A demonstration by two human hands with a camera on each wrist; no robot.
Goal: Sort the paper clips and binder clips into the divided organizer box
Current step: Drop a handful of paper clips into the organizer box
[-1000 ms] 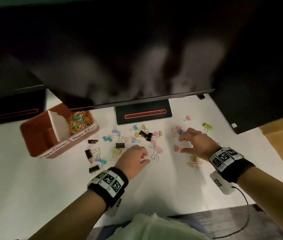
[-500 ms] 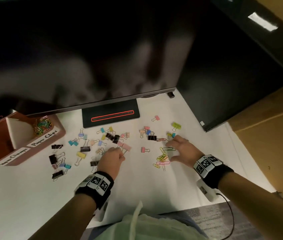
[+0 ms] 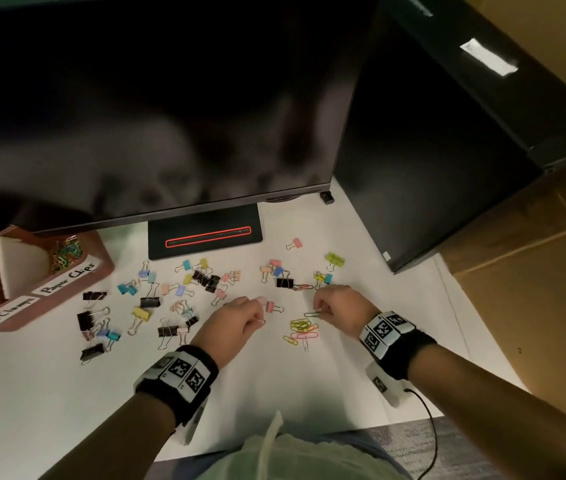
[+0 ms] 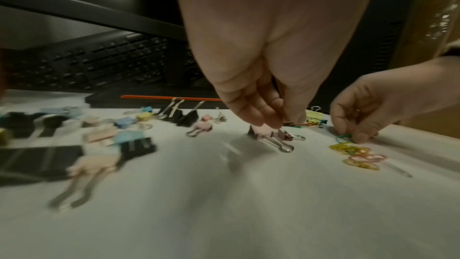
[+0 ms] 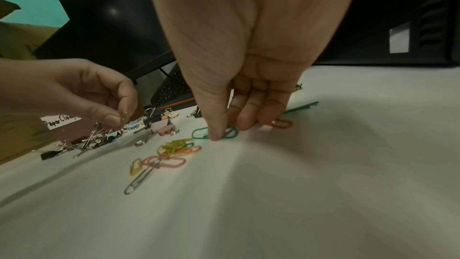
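The brown organizer box (image 3: 67, 292) stands at the far left, with coloured paper clips (image 3: 65, 252) in its "Paper Clips" compartment. Black and pastel binder clips (image 3: 150, 301) lie scattered over the white table. A small pile of coloured paper clips (image 3: 300, 332) (image 5: 174, 149) lies between my hands. My right hand (image 3: 323, 308) pinches a green paper clip (image 5: 201, 132) against the table, thumb on top. My left hand (image 3: 257, 318) hovers with curled fingers just above two pink binder clips (image 4: 271, 135) and pinches a small thin wire clip (image 5: 125, 114).
A large monitor overhangs the back, its stand base (image 3: 205, 233) on the table. A keyboard (image 4: 99, 62) sits under the monitor. A black computer tower (image 3: 430, 168) and a cardboard box (image 3: 534, 271) close off the right. The table's front edge is near my body.
My right hand drew back from the far clips to the paper clip pile and closed on the green one. My left hand shifted right and lifted slightly. The view swung right.
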